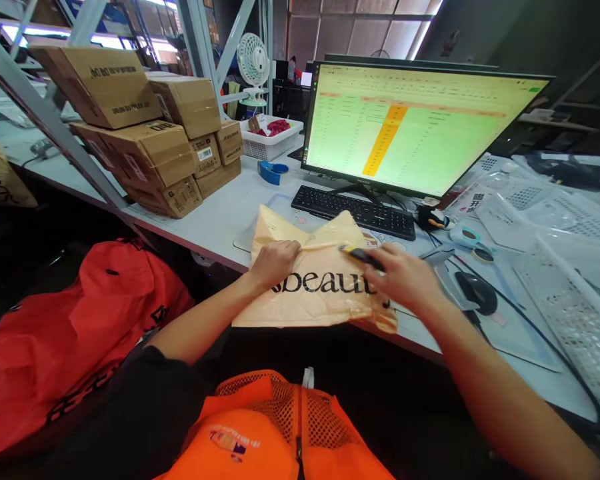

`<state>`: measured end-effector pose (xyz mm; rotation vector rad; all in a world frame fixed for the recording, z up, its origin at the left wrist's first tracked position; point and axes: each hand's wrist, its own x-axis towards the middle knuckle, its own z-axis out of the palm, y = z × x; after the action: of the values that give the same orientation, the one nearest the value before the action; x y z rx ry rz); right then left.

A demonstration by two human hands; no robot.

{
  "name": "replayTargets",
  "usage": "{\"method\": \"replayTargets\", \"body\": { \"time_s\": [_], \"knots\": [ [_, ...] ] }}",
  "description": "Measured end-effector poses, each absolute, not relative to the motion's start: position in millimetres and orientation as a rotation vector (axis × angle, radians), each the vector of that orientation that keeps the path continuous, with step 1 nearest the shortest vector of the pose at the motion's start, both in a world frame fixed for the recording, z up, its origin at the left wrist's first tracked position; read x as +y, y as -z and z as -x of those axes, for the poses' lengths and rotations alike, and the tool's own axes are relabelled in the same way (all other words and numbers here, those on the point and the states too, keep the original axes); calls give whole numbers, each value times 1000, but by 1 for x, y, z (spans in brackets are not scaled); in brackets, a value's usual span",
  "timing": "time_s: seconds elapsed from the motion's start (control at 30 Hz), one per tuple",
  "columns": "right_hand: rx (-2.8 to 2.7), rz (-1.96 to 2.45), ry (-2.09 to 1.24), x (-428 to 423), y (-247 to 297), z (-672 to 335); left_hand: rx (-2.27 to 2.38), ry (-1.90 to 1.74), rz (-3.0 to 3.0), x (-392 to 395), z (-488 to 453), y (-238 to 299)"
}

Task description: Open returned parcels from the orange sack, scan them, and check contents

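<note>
A peach-coloured mailing bag (305, 307) with black lettering lies at the desk's front edge, its lower part hanging over. My left hand (276, 261) is closed on the bag's upper left part, pinching up a fold. In my right hand (403, 270) is a utility knife (364, 256) with a yellow and black body. Its yellow end points left and lies over the bag's upper right part. Whether the blade touches the plastic cannot be made out.
Behind the bag are a keyboard (355, 210) and a monitor (420, 133). Cardboard boxes (150, 153) are stacked at the left, near a blue tape dispenser (270, 173) and a white basket (275, 143). To the right are a mouse (476, 292), a cable and a white crate (570, 293).
</note>
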<state>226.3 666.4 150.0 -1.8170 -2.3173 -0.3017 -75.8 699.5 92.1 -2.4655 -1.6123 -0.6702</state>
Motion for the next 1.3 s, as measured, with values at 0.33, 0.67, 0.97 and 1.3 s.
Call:
{"method": "replayTargets", "body": {
  "time_s": [0.33,0.67,0.97,1.3],
  "knots": [
    [-2053,2265,214,668,-93,-277,-1623,534,2629,717,74,-121],
    [-2285,1240,172,668,-83,-120,-1649,1000,3002,734,66,-117],
    [-2370,1365,135,682,-80,-86,-2115,1118,2419,727,52,-108],
    [-2519,1008,308,635,-94,-108,-1926,765,2349,738,53,-128]
  ]
}}
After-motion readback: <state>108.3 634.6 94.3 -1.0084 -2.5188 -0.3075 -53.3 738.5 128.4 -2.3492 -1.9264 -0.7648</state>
